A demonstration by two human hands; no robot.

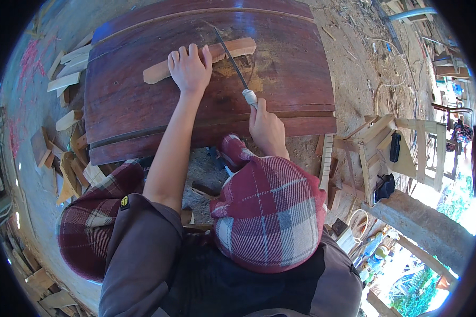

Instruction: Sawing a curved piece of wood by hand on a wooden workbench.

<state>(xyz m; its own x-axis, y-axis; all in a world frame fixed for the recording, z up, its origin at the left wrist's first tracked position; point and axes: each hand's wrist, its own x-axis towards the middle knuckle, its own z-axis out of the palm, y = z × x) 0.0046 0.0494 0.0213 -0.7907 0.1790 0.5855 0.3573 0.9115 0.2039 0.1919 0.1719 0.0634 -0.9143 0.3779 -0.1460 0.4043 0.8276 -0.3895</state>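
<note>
A reddish-brown piece of wood point(242, 47) lies at a slant on a dark red wooden tabletop point(127, 105). My left hand point(189, 68) presses down on its middle, fingers curled over the far edge and thumb beside them. In my right hand point(267, 124) is a hand saw point(234, 62), its pale handle wrapped by my fingers. The long narrow blade points away and to the left, crossing the wood to the right of my left hand. Whether its edge has cut in cannot be made out. Sawdust point(256, 83) lies around the blade.
Wood offcuts point(63, 82) are heaped on the ground left of the table. At the right stands a rough wooden frame point(373, 142) with a black object point(395, 147) on it. Plaid red fabric point(269, 211) covers my legs close to the table's near edge.
</note>
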